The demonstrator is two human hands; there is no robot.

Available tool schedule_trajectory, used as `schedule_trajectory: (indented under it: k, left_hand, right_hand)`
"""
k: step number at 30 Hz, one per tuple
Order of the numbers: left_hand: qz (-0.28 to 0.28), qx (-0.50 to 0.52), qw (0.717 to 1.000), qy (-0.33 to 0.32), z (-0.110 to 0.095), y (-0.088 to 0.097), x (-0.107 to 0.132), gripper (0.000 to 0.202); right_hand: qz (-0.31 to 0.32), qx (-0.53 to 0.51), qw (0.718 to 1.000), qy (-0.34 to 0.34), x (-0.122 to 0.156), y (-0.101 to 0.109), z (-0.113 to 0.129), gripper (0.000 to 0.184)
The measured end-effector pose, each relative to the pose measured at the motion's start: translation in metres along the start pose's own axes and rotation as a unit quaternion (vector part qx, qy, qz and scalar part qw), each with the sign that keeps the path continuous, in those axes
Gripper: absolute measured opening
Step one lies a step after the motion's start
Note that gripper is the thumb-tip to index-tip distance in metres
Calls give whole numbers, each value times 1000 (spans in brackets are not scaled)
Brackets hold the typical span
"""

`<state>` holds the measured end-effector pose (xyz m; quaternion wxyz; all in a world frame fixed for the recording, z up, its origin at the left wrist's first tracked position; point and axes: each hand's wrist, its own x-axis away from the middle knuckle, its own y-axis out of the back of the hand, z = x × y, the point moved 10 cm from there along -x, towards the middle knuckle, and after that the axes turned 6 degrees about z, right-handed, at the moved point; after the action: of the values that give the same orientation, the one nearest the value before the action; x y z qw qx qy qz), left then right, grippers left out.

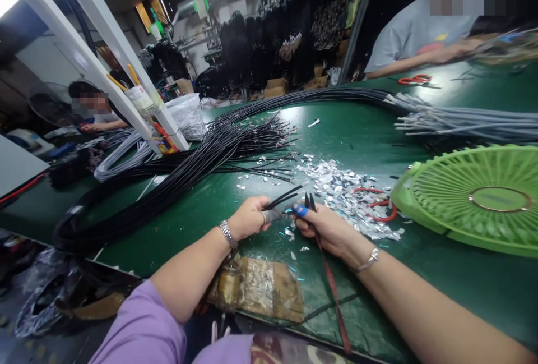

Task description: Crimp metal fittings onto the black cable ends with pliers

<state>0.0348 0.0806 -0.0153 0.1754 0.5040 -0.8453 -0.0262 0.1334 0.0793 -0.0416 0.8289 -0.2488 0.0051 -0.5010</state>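
So the black cable ends (286, 196) are pretty much dead centre, held low over the green surface (420, 291) where both hands meet. The left hand (252, 218) is closed around them, thumb on top, with a grey wrap on one finger and a metal watch band (228, 234) at the wrist. The right hand (325, 228) is curled shut too, gripping two short black tips (310, 201) that poke up just past a blue finger cover (300, 210). A thin reddish-brown cord (334, 296) runs from that hand down toward the near edge. Can't tell whether those tips belong to the same cables.

Just past the right hand there's a heap of silver foil scraps (344, 184), and a red-handled tool (378, 203) is lying in it. Further right a lime green fan (474, 201) lies flat on the surface. Below the left wrist sits a taped-up cardboard pad (260, 288).

Going left, a fat bundle of black cables (180, 184) sweeps from the near-left edge up across the surface, with its loose ends fanned out near the middle. Grey cables (462, 123) lie along the far right. At the far side a person in a grey shirt (412, 33) leans on the surface, with red scissors (414, 79) beside their arm. Another person (98, 109) sits far left, behind the slanted white posts (105, 38).
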Motion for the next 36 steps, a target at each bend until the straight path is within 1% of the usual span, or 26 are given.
schedule_trajectory:
  k: [2, 7, 9, 13, 16, 19, 21, 22, 24, 26, 27, 30, 33, 35, 36]
  left_hand:
    - [5, -22, 1000, -14, -3, -2, -1, 33]
    - [0, -47, 998, -37, -8, -2, -2, 26]
    - [1, -39, 999, -35, -8, -2, -2, 24]
    - [3, -37, 999, -38, -9, -1, -1, 24]
    - [15, -37, 998, -44, -11, -3, -1, 23]
    - [17, -50, 998, -44, -9, -4, -1, 22]
    - [9, -71, 997, -39, -6, -3, -2, 23]
    - [6, -81, 996, -34, -4, -3, -3, 23]
    - [0, -93, 995, -30, -1, -2, -4, 24]
    - [-4, -91, 995, -28, 0, -1, -5, 26]
    - [-6, -89, 996, -28, 0, 0, -5, 27]
    - [-20, -100, 994, -32, -2, 4, -5, 26]
    - [-23, -140, 989, -44, -5, 6, -4, 21]
    - [-21, -179, 982, -58, -10, 5, -3, 18]
    - [-23, -202, 977, -67, -12, 4, -2, 18]
  right_hand:
    - [-4, 16, 1000, 6, 0, -1, -2, 45]
    - [-70, 99, 990, 77, 2, 11, 12, 45]
    - [-62, 96, 990, 78, 2, 10, 13, 47]
    - [-23, 29, 999, 29, -1, 6, 3, 53]
    - [-3, 5, 1000, -2, -2, 1, -3, 52]
    - [14, 33, 999, -4, -2, -3, -5, 49]
    - [-3, 106, 994, 29, -2, -1, 2, 45]
    - [-22, 158, 986, 57, -2, 2, 9, 42]
    - [-63, 259, 956, 120, 2, 6, 25, 38]
    - [-93, 326, 926, 168, 7, 8, 39, 36]
    - [-99, 347, 915, 182, 10, 9, 44, 36]
    - [-81, 408, 885, 209, 15, 2, 50, 32]
    - [-74, 466, 850, 234, 18, -8, 51, 22]
    - [-85, 485, 838, 235, 17, -8, 50, 15]
    - [-89, 486, 839, 227, 15, -7, 49, 14]
